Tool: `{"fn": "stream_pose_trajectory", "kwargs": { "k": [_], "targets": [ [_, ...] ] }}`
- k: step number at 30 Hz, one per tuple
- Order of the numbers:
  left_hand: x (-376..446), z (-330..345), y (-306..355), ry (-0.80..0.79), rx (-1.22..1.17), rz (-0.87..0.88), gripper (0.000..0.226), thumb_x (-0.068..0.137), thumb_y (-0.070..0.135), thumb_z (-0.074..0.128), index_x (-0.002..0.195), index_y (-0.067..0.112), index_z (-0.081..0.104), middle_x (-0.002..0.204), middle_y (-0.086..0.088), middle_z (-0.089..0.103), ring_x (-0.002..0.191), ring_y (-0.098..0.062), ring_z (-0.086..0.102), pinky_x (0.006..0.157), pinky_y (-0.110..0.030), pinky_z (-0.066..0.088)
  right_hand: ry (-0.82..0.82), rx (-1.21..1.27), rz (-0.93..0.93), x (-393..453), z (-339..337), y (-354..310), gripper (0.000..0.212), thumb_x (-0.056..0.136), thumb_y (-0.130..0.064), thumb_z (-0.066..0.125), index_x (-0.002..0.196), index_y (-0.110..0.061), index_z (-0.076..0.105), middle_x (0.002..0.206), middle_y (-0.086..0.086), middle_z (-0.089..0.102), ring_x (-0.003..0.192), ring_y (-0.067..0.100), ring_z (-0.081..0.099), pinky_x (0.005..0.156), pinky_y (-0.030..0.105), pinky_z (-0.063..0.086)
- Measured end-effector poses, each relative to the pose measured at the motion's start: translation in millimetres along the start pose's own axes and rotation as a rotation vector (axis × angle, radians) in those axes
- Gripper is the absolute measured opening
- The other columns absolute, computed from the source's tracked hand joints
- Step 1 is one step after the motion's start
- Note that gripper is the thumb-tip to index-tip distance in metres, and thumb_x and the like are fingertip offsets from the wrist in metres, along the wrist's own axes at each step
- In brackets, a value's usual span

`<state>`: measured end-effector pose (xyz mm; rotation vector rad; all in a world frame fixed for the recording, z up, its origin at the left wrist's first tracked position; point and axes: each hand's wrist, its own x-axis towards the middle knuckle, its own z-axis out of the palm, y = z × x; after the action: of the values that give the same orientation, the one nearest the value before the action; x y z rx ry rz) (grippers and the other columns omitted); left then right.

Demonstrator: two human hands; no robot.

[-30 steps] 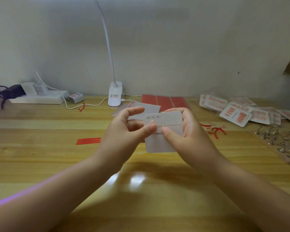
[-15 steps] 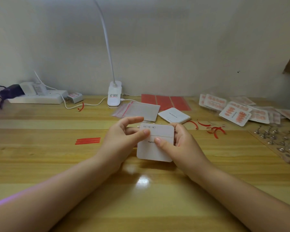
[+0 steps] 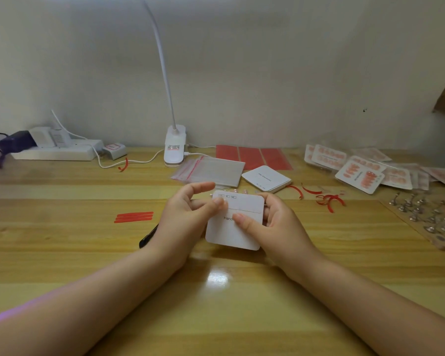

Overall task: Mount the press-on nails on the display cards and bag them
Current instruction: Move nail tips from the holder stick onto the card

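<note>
A: Nearest us, what do the hands have?

B: One white display card (image 3: 234, 227), held between them just above the wooden table (image 3: 62, 253). The left hand (image 3: 188, 214) pinches its upper left edge, thumb on the face near the pale strip across the card, index finger lifted free and half straight. The right hand (image 3: 272, 222) grips the right side, thumb flat on the face beside the printed word, fingers curled behind.

A: So neither hand is free?

B: No, both are closed on the card. Its printed side faces up, top edge pointing away from the person.

A: And the nails to mount?

B: Just beyond the card's top edge lie some small pale pieces, loose nails (image 3: 244, 191) I think, though they are too small to be sure. They sit about midway, slightly nearer the left hand's lifted finger, so I'd judge that hand reaches next.

A: Farther back?

B: Clear zip bags (image 3: 211, 170), a stack of blank cards (image 3: 266, 178), then red adhesive sheets (image 3: 252, 156). Finished bagged cards (image 3: 357, 173) pile far right.
</note>
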<state>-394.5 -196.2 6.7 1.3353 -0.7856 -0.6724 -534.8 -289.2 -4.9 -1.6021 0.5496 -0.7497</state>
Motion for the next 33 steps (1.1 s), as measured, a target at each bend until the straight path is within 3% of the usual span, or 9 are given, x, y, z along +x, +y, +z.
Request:
{"fn": "stream_pose_trajectory", "kwargs": {
  "k": [2,5,9,13,18,23,27,30,33],
  "targets": [
    [2.1,-1.4,0.2,-0.007,-0.043,-0.027,0.037,0.083,0.025,0.07,0.118,0.023,0.06,0.098,-0.01,0.075,0.09,-0.025,0.072,0.08,-0.045,0.058,-0.008,0.001,0.006,0.6,-0.6,0.5,0.033,0.086,-0.012,0.071,0.113,-0.022,0.056,0.105,-0.001,0.073,0.096,0.013,0.07,0.085,0.041,0.058],
    [3.1,-1.8,-1.8,-0.003,0.018,0.004,0.048,0.075,0.03,0.075,0.121,0.024,0.059,0.088,-0.008,0.075,0.088,-0.023,0.073,0.079,-0.043,0.057,-0.028,-0.005,-0.006,0.7,-0.8,0.9,0.033,0.087,-0.012,0.071,0.114,-0.023,0.057,0.103,-0.001,0.074,0.095,0.014,0.071,0.085,0.041,0.058],
    [3.6,-1.3,-3.6,0.02,0.077,0.064,0.036,0.083,0.018,0.074,0.115,0.027,0.059,0.07,0.002,0.071,0.079,-0.013,0.072,0.071,-0.032,0.058,-0.034,-0.016,-0.018,0.7,0.6,1.6,0.034,0.086,-0.009,0.071,0.113,-0.025,0.058,0.101,-0.002,0.075,0.093,0.016,0.071,0.085,0.044,0.058],
    [2.6,1.3,-2.8,0.056,0.127,0.102,0.031,0.083,0.021,0.074,0.106,0.03,0.056,0.069,0.004,0.071,0.07,-0.009,0.07,0.058,-0.02,0.05,-0.021,-0.003,-0.006,0.4,2.4,2.6,0.039,0.084,-0.009,0.072,0.115,-0.026,0.056,0.102,0.001,0.074,0.093,0.016,0.071,0.085,0.044,0.058],
    [0.0,1.2,-2.5,0.074,0.168,0.105,0.031,0.083,0.027,0.074,0.106,0.031,0.053,0.077,0.002,0.074,0.075,-0.011,0.072,0.062,-0.026,0.05,-0.015,-0.004,0.008,0.0,2.7,0.6,0.042,0.083,-0.011,0.074,0.115,-0.03,0.055,0.104,0.001,0.073,0.092,0.014,0.071,0.083,0.038,0.059],
    [2.2,-1.3,-2.2,0.08,0.077,0.027,0.032,0.09,0.026,0.067,0.119,0.028,0.055,0.09,-0.01,0.074,0.086,-0.022,0.073,0.077,-0.046,0.059,-0.002,0.015,0.005,-1.5,1.2,-2.8,0.039,0.083,-0.01,0.074,0.107,-0.032,0.054,0.096,-0.001,0.075,0.088,0.013,0.072,0.076,0.033,0.06],
    [0.4,-0.9,-1.5,0.05,0.215,0.082,0.045,0.083,0.026,0.074,0.121,0.033,0.051,0.076,0.004,0.073,0.078,-0.009,0.072,0.066,-0.027,0.052,-0.004,0.044,0.006,-1.6,1.8,-3.9,0.039,0.083,-0.007,0.073,0.108,-0.028,0.053,0.096,0.001,0.075,0.087,0.017,0.072,0.077,0.037,0.06],
    [1.1,-1.2,-1.3,0.061,0.24,0.097,0.041,0.083,0.022,0.075,0.114,0.036,0.052,0.073,0.001,0.072,0.075,-0.011,0.071,0.063,-0.023,0.051,0.0,0.008,0.011,-2.3,3.5,-3.9,0.039,0.083,-0.008,0.073,0.11,-0.027,0.052,0.099,0.002,0.074,0.088,0.016,0.072,0.079,0.039,0.06],
    [-0.1,-2.9,-0.8,0.065,0.306,0.105,0.036,0.084,0.02,0.073,0.108,0.037,0.053,0.073,-0.001,0.071,0.072,-0.008,0.069,0.063,-0.025,0.051,0.087,-0.087,-0.038,-2.5,3.2,-3.5,0.038,0.084,-0.013,0.072,0.108,-0.033,0.05,0.104,-0.004,0.065,0.09,0.007,0.066,0.077,0.025,0.057]
  ]
}}
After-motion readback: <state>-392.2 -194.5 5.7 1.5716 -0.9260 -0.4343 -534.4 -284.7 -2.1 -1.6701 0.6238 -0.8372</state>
